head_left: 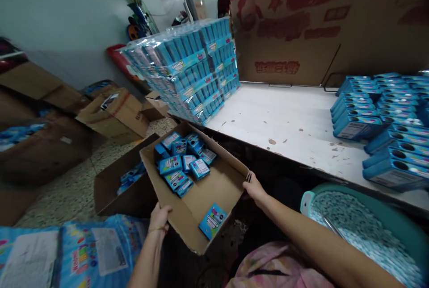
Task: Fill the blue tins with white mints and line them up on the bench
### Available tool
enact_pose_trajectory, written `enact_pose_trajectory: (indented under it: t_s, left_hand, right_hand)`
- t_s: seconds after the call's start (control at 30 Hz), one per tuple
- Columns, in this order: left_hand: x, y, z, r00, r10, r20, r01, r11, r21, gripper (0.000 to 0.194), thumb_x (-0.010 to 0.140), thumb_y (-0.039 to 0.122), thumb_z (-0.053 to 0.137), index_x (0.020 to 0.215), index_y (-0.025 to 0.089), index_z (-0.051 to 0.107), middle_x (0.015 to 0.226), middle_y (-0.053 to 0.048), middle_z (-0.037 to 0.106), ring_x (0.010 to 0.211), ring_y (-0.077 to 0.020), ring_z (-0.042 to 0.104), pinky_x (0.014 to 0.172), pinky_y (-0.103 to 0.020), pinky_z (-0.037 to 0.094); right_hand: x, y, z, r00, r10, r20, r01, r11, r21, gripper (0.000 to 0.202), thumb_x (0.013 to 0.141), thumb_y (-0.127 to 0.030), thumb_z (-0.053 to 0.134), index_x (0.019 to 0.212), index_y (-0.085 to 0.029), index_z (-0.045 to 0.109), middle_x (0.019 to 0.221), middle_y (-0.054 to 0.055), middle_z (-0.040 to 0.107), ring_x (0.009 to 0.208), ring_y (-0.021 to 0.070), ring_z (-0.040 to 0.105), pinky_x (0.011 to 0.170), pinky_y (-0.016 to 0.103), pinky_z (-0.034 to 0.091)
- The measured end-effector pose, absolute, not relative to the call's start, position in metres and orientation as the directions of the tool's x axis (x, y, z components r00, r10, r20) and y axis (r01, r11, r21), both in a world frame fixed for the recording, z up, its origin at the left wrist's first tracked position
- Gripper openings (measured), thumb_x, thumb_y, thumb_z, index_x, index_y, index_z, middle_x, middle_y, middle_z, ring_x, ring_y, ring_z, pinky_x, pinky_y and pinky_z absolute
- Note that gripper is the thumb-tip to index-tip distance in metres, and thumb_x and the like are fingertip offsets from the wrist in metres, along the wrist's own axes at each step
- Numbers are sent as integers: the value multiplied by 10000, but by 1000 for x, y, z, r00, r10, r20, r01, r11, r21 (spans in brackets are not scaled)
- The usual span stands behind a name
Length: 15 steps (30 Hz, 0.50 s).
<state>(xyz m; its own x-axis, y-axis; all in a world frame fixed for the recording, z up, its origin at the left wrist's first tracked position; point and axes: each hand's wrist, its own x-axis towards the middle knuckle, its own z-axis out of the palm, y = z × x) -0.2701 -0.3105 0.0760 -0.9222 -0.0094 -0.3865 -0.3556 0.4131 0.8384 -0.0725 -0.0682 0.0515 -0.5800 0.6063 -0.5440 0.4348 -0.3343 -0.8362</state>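
Note:
Between my two hands a shallow cardboard tray (pixel 231 156) is held tilted, away from the table. Several small blue candy boxes (pixel 170 165) are heaped at its far left end, and a single blue candy box (pixel 213 221) lies flat near the closer end. My left hand (pixel 160 219) grips the left wall, thumb over the rim. At the right corner, my right hand (pixel 255 188) is closed on the rim. Below the tray's left side sits an open carton (pixel 110 189) with more blue packs inside.
Shrink-wrapped stacks of blue boxes (pixel 197 69) stand on the white table (pixel 261 118), with rows of upright blue boxes (pixel 357 123) at right. A green tub (pixel 378 203) of pale candies is at lower right. Blue printed bags (pixel 97 252) lie lower left; cartons (pixel 117 114) stand behind.

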Motion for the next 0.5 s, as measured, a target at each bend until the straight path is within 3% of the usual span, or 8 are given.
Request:
enact_pose_trajectory:
  t_s: [0.1,0.2,0.3,0.5]
  left_hand:
    - [-222,-326,74,-937,-51,-344,-331,437,836,313,536,191,539,850,186,538,582,24,581,435,-120,528,407,-225,432]
    - [-190,-336,70,-952,-112,-285,-306,287,908,289,506,244,574,783,186,518,613,30,585,520,-127,556,479,-235,462]
    - [-190,-336,72,-944,-202,-263,-294,145,945,307,463,225,598,751,181,504,642,41,582,544,-113,546,535,-247,475]
    - [-217,-335,79,-915,-180,-361,-393,197,898,302,429,111,563,720,177,516,554,59,544,472,-97,511,475,-221,446]
  right_hand:
    - [-36,-68,39,-665,519,-536,295,-477,-828,682,572,-166,449,1220,-297,281,1007,26,543,697,165,576,484,287,496]
    - [-18,-72,33,-691,484,-537,223,-563,-796,734,526,-147,446,1215,-313,254,995,2,527,731,161,569,515,291,508]
    - [-28,-77,35,-669,513,-537,205,-567,-798,756,500,-117,426,1208,-314,250,990,0,513,746,159,565,509,280,508]
    - [-33,-88,47,-682,514,-521,266,-489,-831,659,547,-136,468,1166,-285,293,931,-2,527,643,131,560,442,245,496]
